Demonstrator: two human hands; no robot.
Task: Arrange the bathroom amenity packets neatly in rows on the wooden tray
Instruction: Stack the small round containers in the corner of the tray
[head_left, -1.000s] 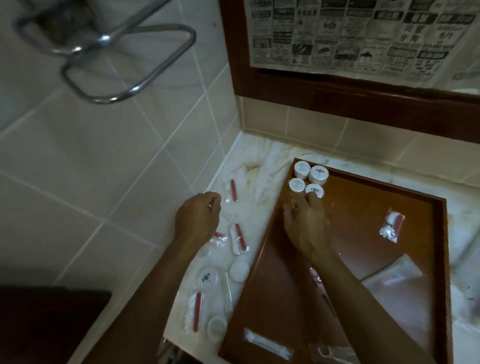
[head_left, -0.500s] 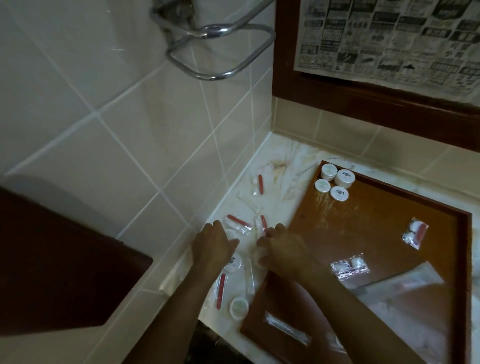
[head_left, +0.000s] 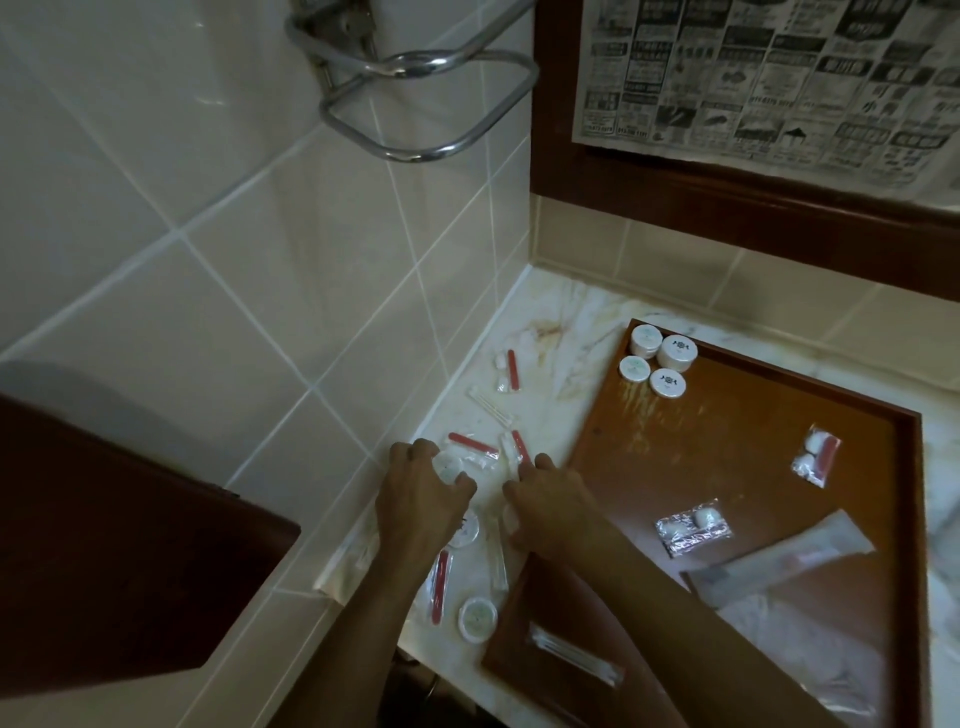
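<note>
The left hand (head_left: 423, 496) is curling over a round packet (head_left: 451, 466); the right hand (head_left: 550, 501) is pinching a red-striped packet (head_left: 514, 451). Both packets are probably light, slippery and crinkly; edge grips suit.

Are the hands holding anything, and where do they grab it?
The left hand closes its fingertips around the rim of a round white packet. The right hand touches a red-striped packet; a grip cannot be told.

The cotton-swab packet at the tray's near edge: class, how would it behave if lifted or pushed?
The cotton-swab packet looks like thin clear film over slim sticks, so it is probably very light and would likely sag or crinkle if pinched at one end. Lying flat on the wooden tray, it should slide, not roll.
</note>
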